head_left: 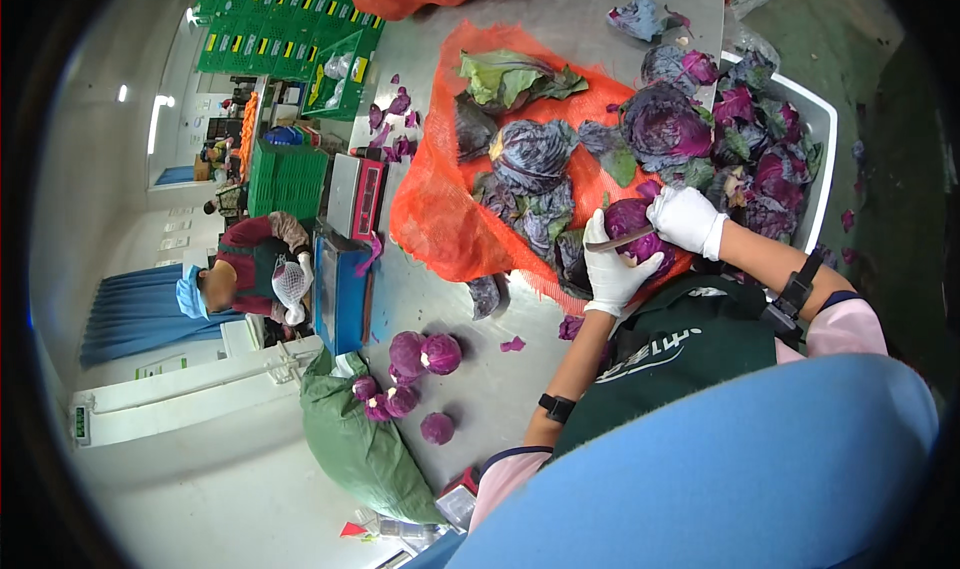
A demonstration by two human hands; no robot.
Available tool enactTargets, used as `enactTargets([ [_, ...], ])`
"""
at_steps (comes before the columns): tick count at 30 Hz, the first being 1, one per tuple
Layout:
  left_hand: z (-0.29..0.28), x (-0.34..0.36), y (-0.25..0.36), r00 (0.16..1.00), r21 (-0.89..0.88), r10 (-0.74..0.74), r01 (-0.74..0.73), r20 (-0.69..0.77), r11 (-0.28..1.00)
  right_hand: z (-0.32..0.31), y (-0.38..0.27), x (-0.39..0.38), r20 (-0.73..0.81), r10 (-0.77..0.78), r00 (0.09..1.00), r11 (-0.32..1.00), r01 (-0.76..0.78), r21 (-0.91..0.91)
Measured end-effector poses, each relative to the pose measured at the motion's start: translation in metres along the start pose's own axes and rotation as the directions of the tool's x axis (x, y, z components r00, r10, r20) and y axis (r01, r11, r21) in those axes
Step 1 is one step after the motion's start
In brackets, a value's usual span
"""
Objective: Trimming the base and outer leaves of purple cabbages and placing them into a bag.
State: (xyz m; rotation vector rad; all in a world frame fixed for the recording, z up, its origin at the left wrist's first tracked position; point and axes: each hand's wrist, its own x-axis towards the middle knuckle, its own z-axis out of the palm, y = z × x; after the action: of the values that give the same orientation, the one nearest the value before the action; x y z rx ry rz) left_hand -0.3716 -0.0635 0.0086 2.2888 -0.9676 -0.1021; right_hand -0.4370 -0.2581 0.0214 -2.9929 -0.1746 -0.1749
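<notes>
My white-gloved left hand cups a purple cabbage from the left and below. My white-gloved right hand grips a knife whose blade crosses the cabbage's face; its handle is hidden in my fingers. Beneath and around them lies an orange mesh sack with dark outer leaves and leafy heads. Another large cabbage sits just above my right hand. A white bin full of purple heads and leaves stands to the right.
Peeled cabbages sit on the steel table at lower left, near a green sack. A scale, blue tray and green crates line the far side. A co-worker in a blue cap handles white netting.
</notes>
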Motion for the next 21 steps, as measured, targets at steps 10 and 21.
enactTargets([
  [10, -0.02, -0.008, -0.021, 0.995, -0.259, -0.076, 0.092, 0.072, 0.961, 0.026, 0.068, 0.017, 0.371, 0.298, 0.879, 0.169, -0.432, 0.886],
  [21, -0.056, -0.016, -0.041, 0.959, -0.381, -0.003, 0.116, 0.284, 0.917, 0.1, 0.08, -0.023, 0.342, 0.448, 0.826, 0.23, -0.476, 0.849],
])
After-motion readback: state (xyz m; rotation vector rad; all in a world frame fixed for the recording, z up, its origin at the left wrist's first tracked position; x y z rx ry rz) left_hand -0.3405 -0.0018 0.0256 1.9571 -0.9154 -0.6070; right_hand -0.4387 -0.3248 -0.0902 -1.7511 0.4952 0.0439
